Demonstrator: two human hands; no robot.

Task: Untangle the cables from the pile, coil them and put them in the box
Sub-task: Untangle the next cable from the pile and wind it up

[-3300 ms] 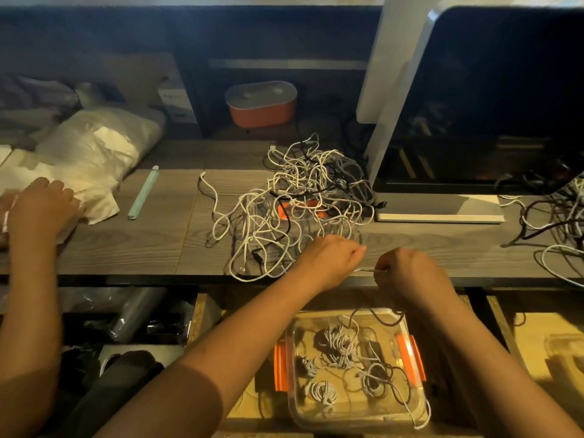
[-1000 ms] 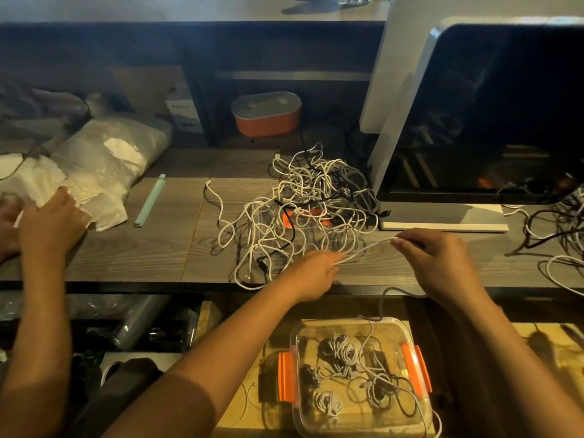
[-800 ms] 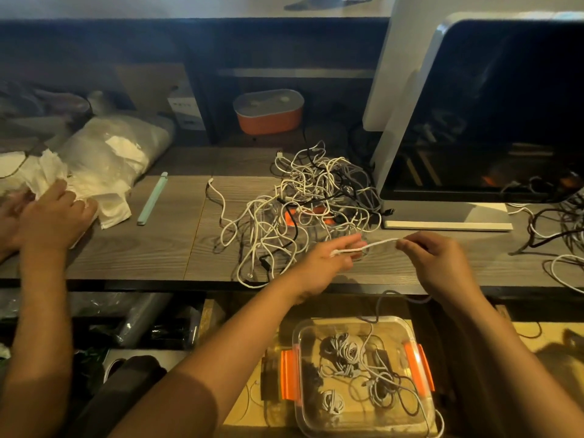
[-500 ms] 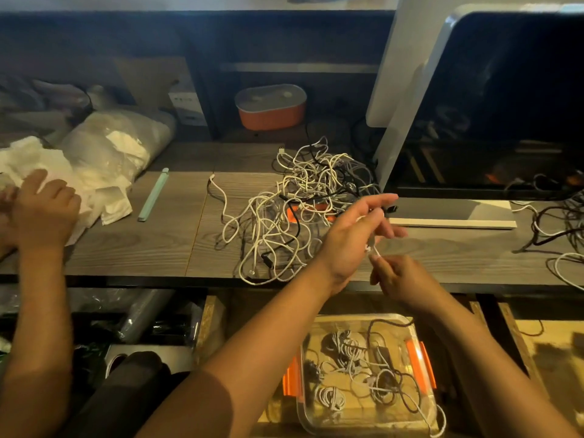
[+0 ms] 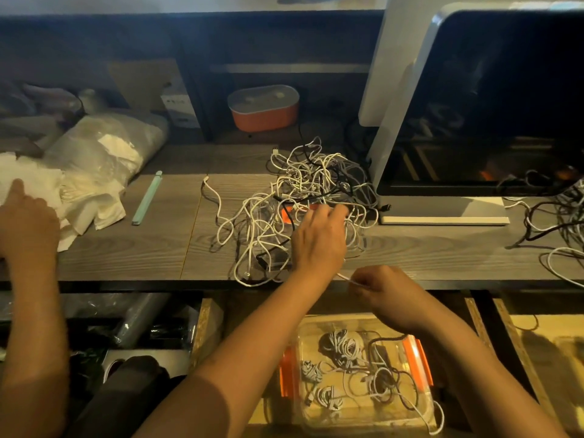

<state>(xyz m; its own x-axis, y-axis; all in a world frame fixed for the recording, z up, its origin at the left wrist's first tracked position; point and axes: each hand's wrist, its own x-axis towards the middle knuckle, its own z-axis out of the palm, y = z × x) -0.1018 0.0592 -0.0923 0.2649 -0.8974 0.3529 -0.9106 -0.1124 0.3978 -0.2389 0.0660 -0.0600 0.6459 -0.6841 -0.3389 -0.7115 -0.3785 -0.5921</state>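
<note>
A tangled pile of white and dark cables (image 5: 303, 191) lies on the grey wooden desk (image 5: 151, 248), over something orange. My left hand (image 5: 319, 238) reaches into the pile's near side, its fingertips curled onto strands. My right hand (image 5: 385, 289) is at the desk's front edge and pinches a thin white cable (image 5: 346, 277) that runs back under my left wrist. Below, in an open drawer, sits the clear box with orange latches (image 5: 423, 403), which holds several coiled cables and some loose cable.
A large dark monitor (image 5: 489, 121) stands right of the pile, with a second cable tangle (image 5: 565, 216) beyond it. An orange container (image 5: 264, 110) sits on the back shelf. At left are a green strip (image 5: 147, 197), a plastic bag (image 5: 104, 147) and another person's hand (image 5: 27, 222) on white paper.
My left hand dropped from its raised pose and reached forward into the pile. My right hand stayed at the desk edge, still pinching the white cable.
</note>
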